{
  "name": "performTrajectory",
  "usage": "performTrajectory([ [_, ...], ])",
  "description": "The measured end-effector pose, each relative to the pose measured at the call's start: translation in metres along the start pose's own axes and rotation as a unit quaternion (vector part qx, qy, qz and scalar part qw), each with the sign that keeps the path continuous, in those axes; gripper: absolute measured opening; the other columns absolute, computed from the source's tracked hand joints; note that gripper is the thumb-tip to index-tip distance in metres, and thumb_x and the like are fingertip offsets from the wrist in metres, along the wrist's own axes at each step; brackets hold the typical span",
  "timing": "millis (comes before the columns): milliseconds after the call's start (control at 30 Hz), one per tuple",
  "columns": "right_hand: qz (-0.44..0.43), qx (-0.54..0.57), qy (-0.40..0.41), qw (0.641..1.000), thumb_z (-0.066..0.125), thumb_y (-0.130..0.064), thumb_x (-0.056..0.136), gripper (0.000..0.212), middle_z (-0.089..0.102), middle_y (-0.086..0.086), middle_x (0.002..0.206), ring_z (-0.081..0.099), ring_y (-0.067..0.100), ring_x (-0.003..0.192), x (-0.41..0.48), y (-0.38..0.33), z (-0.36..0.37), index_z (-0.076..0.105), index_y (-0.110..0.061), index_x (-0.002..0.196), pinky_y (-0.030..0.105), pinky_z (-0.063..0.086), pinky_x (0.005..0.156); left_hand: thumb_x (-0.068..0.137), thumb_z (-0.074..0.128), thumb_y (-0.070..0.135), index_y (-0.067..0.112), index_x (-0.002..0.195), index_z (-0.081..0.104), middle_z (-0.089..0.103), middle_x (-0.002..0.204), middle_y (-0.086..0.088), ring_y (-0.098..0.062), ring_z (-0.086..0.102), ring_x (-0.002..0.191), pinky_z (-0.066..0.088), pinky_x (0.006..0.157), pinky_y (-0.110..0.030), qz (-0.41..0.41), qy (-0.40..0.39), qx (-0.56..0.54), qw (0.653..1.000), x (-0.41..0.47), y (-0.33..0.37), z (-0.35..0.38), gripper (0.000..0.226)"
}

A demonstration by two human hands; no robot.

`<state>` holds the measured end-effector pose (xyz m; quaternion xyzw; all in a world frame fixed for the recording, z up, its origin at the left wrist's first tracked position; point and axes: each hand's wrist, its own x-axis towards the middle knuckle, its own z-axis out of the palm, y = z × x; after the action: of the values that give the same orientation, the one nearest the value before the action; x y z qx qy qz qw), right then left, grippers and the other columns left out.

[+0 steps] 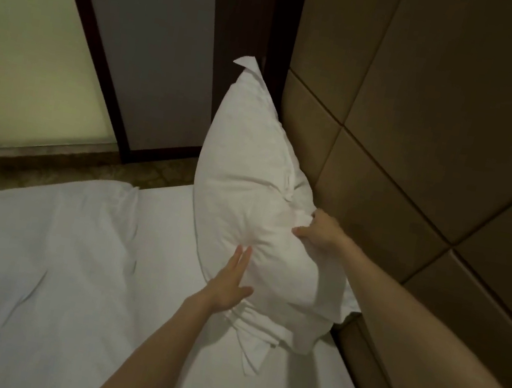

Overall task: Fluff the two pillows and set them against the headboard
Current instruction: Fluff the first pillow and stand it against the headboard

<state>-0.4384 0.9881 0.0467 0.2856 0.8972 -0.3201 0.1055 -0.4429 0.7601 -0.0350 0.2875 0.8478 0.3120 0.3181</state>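
Standing on end at the bed's headboard edge, the white pillow leans toward the padded headboard. Left hand lies open and flat on its near face; right hand is closed, pinching the pillow's headboard-side edge. A rumpled duvet covers the bed's left side, leaving bare sheet below the pillow.

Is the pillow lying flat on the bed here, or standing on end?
Standing on end. The pillow rises with one corner up, beside the headboard; right hand grips its edge, left hand presses flat.
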Motion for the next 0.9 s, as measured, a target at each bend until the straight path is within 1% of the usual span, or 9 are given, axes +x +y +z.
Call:
performTrajectory([
  [100,-0.046,-0.001,0.071,0.996,0.066,-0.023,0.081,0.036,0.058,0.015,0.110,0.056,0.033,0.098,-0.009,-0.011,-0.006,0.055,-0.006,0.110,0.036,0.044,0.076,0.092,0.056,0.031,0.024,0.152,-0.016,-0.024,0.161,0.000,-0.022,0.001,0.152,0.015,0.121,-0.040,-0.016,0.021,0.005,1.000,-0.001,-0.001,0.009,0.093],
  [200,-0.065,0.036,0.243,0.967,0.052,-0.018,0.089,0.008,0.055,0.008,0.083,0.056,0.031,0.079,-0.028,-0.007,-0.021,0.047,-0.013,0.092,0.040,0.043,0.065,0.088,0.059,0.040,0.031,0.150,-0.017,-0.025,0.161,0.001,-0.022,-0.002,0.152,0.018,0.119,-0.046,-0.033,0.051,0.040,0.997,0.000,0.006,0.015,0.099],
  [267,-0.082,-0.029,0.297,0.951,0.046,-0.019,0.093,0.007,0.056,0.012,0.078,0.057,0.034,0.075,-0.042,0.008,-0.025,0.042,-0.013,0.094,0.040,0.041,0.062,0.087,0.060,0.044,0.033,0.150,-0.017,-0.025,0.161,0.001,-0.023,-0.005,0.152,0.018,0.119,-0.051,-0.035,0.057,0.061,0.996,0.000,0.011,0.019,0.101],
  [367,-0.114,-0.146,0.295,0.937,0.042,-0.019,0.096,0.013,0.062,0.021,0.080,0.060,0.039,0.073,-0.054,0.027,-0.024,0.042,-0.009,0.105,0.042,0.044,0.063,0.086,0.060,0.043,0.035,0.150,-0.016,-0.025,0.161,0.002,-0.023,-0.006,0.152,0.014,0.117,-0.054,-0.027,0.048,0.061,0.997,-0.003,0.015,0.027,0.099],
  [500,-0.100,-0.116,0.334,0.930,0.040,-0.016,0.096,0.012,0.060,0.020,0.078,0.060,0.039,0.071,-0.059,0.033,-0.020,0.040,-0.007,0.105,0.042,0.043,0.062,0.088,0.059,0.041,0.035,0.151,-0.014,-0.023,0.161,0.003,-0.023,0.000,0.152,0.016,0.118,-0.047,-0.008,-0.004,0.070,0.997,-0.009,0.005,0.030,0.096],
  [600,-0.059,-0.118,0.340,0.931,0.041,-0.015,0.095,0.012,0.064,0.021,0.084,0.062,0.041,0.076,-0.063,0.037,-0.013,0.038,-0.008,0.105,0.046,0.047,0.067,0.088,0.059,0.040,0.034,0.152,-0.010,-0.019,0.163,0.004,-0.022,0.004,0.152,0.020,0.116,-0.047,-0.014,-0.012,0.082,0.996,-0.011,-0.010,0.030,0.095],
  [733,-0.002,-0.120,0.343,0.931,0.046,-0.007,0.092,0.029,0.054,0.019,0.120,0.058,0.042,0.100,-0.060,0.021,-0.013,0.040,-0.008,0.120,0.043,0.042,0.072,0.087,0.063,0.033,0.018,0.154,-0.003,-0.001,0.163,-0.009,-0.025,0.011,0.150,0.022,0.118,-0.048,-0.085,0.044,-0.022,0.995,-0.006,-0.025,0.040,0.095],
  [800,-0.049,-0.150,0.336,0.928,0.053,-0.005,0.089,0.043,0.042,0.019,0.138,0.047,0.039,0.119,-0.058,0.009,-0.010,0.042,-0.007,0.130,0.045,0.042,0.089,0.084,0.067,0.029,0.013,0.153,0.003,0.011,0.159,-0.015,-0.028,0.020,0.147,0.024,0.118,-0.045,-0.100,0.070,-0.095,0.988,-0.004,-0.031,0.049,0.096],
  [900,-0.231,-0.217,0.314,0.895,0.043,-0.006,0.090,0.045,0.034,0.021,0.151,0.033,0.040,0.136,-0.057,-0.020,0.007,0.046,-0.006,0.135,0.046,0.024,0.113,0.081,0.070,0.034,0.012,0.153,-0.005,0.009,0.160,-0.016,-0.031,0.021,0.146,0.025,0.118,-0.044,-0.138,0.072,-0.132,0.979,0.002,-0.040,0.065,0.106],
])
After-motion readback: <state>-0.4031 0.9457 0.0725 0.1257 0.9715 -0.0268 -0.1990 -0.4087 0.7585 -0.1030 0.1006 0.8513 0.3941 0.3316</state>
